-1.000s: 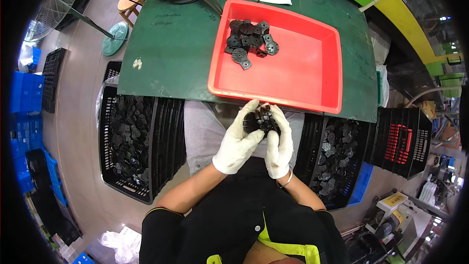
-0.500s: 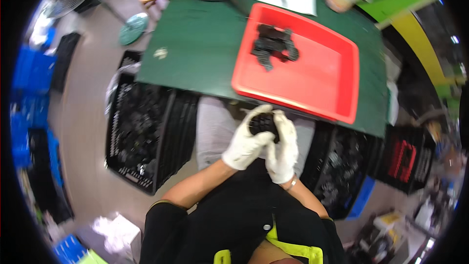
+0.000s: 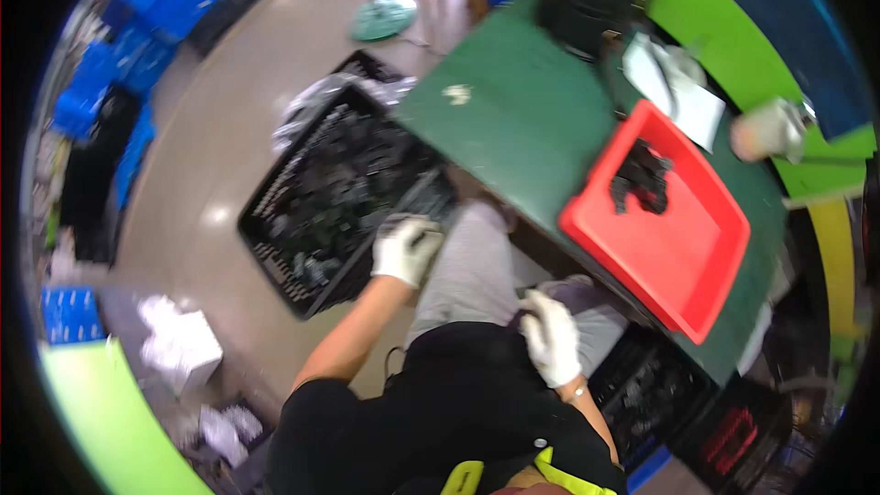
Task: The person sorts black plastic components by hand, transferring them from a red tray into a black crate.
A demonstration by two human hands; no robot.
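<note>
Left hand (image 3: 404, 248), white-gloved, rests half-curled on the near rim of the black slatted plastic crate (image 3: 275, 220) of small dark moulded parts (image 3: 344, 192), frame centre-left; grip contents not discernible. Right hand (image 3: 553, 337), gloved, lies at the lap, apparently closed on a dark part. Parts judged light, rigid, irregular: pinch across edges.

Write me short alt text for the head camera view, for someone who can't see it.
Seen from above, a seated person's gloved left hand reaches to a black crate of dark parts on the floor, while the gloved right hand rests at the lap. On the green table, a red tray holds a few dark parts.
</note>
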